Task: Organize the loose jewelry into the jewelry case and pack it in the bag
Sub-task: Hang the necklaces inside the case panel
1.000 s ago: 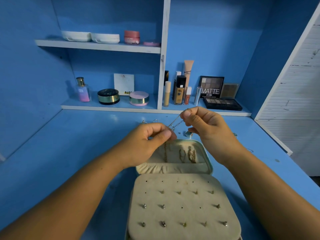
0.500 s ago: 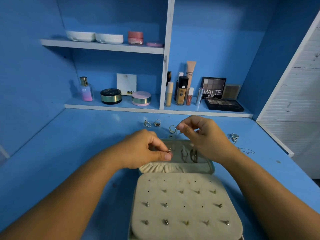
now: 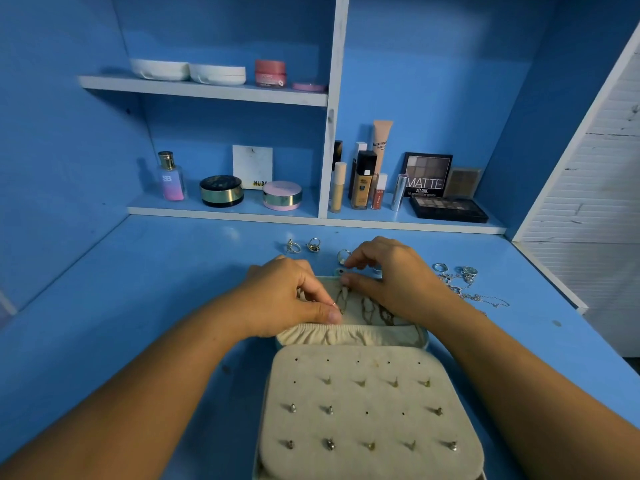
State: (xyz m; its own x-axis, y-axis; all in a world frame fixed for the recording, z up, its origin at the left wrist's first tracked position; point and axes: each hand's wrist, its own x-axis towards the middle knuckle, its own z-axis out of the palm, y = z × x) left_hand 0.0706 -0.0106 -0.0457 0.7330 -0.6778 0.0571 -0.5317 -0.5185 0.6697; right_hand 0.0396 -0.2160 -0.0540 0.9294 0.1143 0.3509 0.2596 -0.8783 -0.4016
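An open cream jewelry case lies on the blue desk. Its near panel holds several stud earrings. Its far lid has a gathered pocket and hanging chains. My left hand pinches the lower end of a thin necklace against the lid. My right hand pinches its upper end at the lid's top edge. Loose rings lie beyond the case, another ring lies by my right fingers, and more rings with a chain lie to the right.
Shelves at the back hold a perfume bottle, compacts, foundation tubes and eyeshadow palettes. A white slatted panel borders the desk on the right. No bag is in view.
Both hands have come down from above the case with the necklace to the lid. The chain now lies against the lid lining instead of hanging in the air.
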